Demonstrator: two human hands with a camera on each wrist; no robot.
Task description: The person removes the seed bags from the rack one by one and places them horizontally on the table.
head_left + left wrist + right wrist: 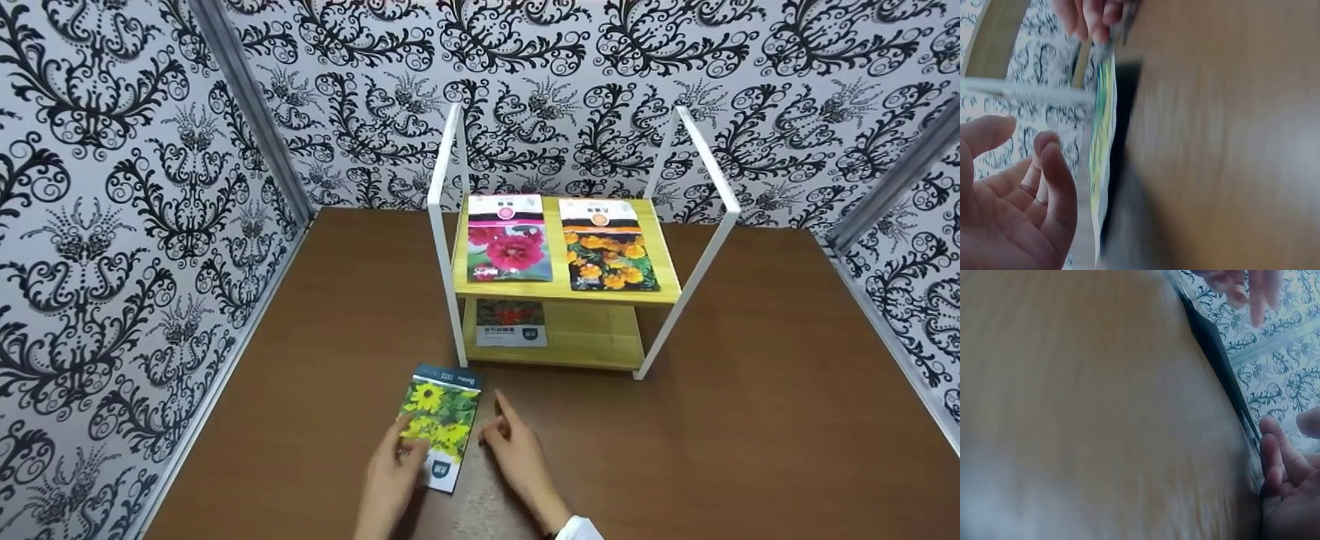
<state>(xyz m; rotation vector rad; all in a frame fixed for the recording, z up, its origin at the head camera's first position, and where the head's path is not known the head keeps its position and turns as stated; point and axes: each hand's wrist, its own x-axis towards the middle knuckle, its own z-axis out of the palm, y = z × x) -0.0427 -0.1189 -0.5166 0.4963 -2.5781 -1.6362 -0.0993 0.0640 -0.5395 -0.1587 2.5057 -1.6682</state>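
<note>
A seed packet with yellow flowers [442,420] is at the front of the table, its dark blue end toward the rack. My left hand [394,465] hovers over the packet's lower left side. In the left wrist view, the fingers of that hand [1022,197] are loosely bent, with a gap between thumb and fingertips and nothing in between. To the packet's right is my right hand [517,454], index finger extended toward the rack. From the right wrist, this hand [1292,478] appears close to the packet's dark edge [1219,360], gripping nothing; whether it touches is unclear.
A two-tier rack [566,296] with white side frames stands behind the hands. Its upper shelf bears a pink-flower packet [510,244] and an orange-flower packet [609,247]. A red-flower packet [511,324] lies on the lower shelf's left. Patterned walls [360,112] enclose the brown table [765,390].
</note>
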